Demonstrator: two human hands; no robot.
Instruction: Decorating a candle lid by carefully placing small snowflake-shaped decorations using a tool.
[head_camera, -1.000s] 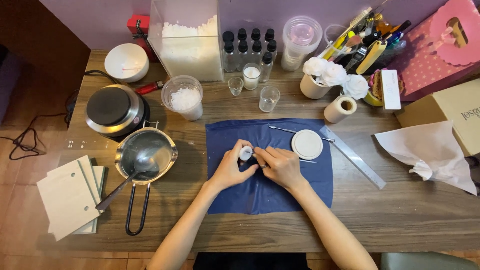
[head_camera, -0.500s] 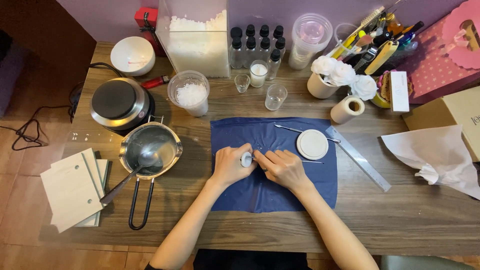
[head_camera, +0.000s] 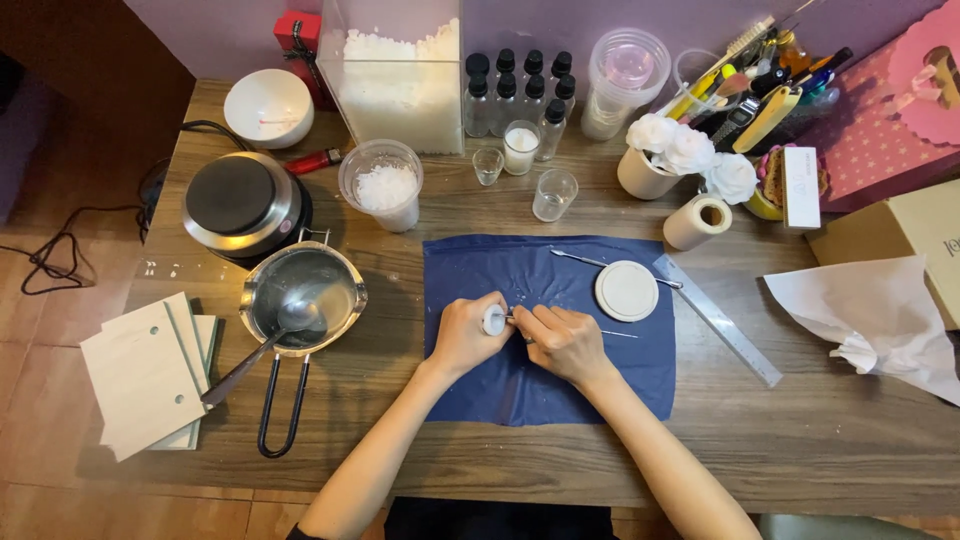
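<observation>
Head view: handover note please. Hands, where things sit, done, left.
Left hand: holds a small white round piece over the blue cloth.
Right hand: pinches a thin metal tool whose tip is at the white piece.
Nearby: round white lid and a second thin metal tool on the cloth, metal ruler at its right edge, metal pot with spoon to the left, hot plate behind it.
Done: small bits lie on the cloth by the hands.
Left: the piece is in hand, not set down.

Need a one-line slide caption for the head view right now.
Over a blue cloth, left hand holds a small white round piece; right hand works it with a thin tool.
</observation>
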